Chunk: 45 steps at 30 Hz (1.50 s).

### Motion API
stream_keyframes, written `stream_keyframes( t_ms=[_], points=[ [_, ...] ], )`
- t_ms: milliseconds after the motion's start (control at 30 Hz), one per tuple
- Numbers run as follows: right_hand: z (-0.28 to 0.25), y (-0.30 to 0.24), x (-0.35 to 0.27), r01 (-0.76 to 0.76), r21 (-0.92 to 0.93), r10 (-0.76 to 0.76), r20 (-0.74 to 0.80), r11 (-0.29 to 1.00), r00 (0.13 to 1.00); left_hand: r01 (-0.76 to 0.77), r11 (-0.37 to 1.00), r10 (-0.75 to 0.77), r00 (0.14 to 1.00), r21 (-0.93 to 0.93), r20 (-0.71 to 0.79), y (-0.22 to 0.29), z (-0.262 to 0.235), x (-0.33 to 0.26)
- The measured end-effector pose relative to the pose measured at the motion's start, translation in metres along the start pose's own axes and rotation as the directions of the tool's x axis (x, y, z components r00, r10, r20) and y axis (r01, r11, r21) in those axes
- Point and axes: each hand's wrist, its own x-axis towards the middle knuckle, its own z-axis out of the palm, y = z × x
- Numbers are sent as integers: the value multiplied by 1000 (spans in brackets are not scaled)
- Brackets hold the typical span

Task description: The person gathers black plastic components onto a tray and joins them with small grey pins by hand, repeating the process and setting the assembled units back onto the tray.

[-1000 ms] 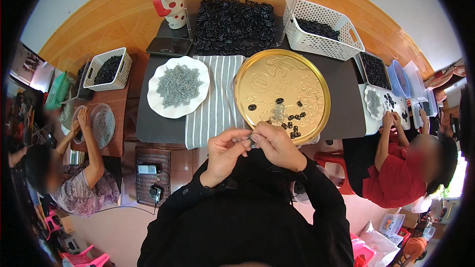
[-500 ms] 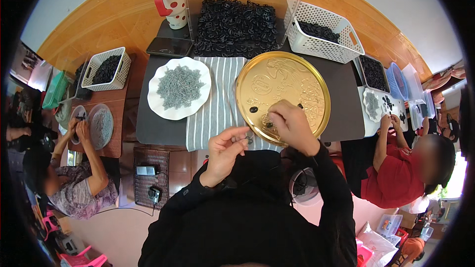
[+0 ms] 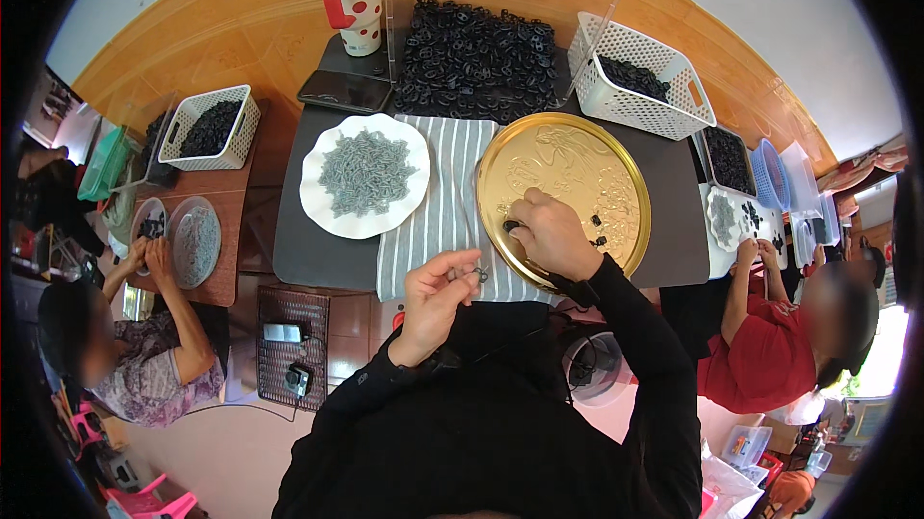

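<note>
My left hand (image 3: 435, 300) is raised in front of the striped cloth, thumb and fingers pinched on a small grey-green piece (image 3: 481, 274) whose exact kind is too small to tell. Over the round gold tray (image 3: 500, 149) my right hand (image 3: 555, 238) is bent down, its fingertips closed on a black oval piece (image 3: 511, 226). Beside that hand, small black pieces (image 3: 598, 221) lie on the tray's right half. To the left of the cloth, a white wavy-edged plate (image 3: 318, 206) carries a heap of small grey-green pieces (image 3: 368, 171).
A striped cloth (image 3: 443, 202) lies between plate and tray. Behind stand a clear bin of black oval pieces (image 3: 481, 57), a white basket (image 3: 654, 105), a phone (image 3: 345, 91) and a dotted tumbler (image 3: 361, 4). Co-workers sit at either side, a person in red (image 3: 770, 336) at right.
My right hand has shifted slightly toward the tray's left, and its fingertips now meet the black oval that lay beside them. My left hand keeps its pinch. The whole view has shifted a little.
</note>
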Motion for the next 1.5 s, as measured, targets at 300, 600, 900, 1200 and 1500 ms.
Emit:
stream_keyframes(
  t_ms=[300, 600, 900, 1200, 1500],
  points=[
    [0, 14, -2, -65, 102, 75, -94, 993, 993, -13, 1000, 13, 1000, -8, 4, -4, -4, 0],
    [12, 15, 12, 155, 27, -153, -44, 988, 987, -19, 1000, 19, 1000, 12, -2, 1, 5, -2],
    [0, 11, -5, -166, 421, 158, 54, 892, 986, -79, 995, 77, 997, 65, 29, -1, 11, -4],
    [-22, -31, -42, -297, 932, 300, 229, 206, 926, -48, 997, 45, 998, 61, 46, 5, 33, -5],
    [-16, -37, -48, -251, 954, 299, 194, 164, 934, -97, 990, 90, 993, 107, 75, 1, 33, -4]
  ],
)
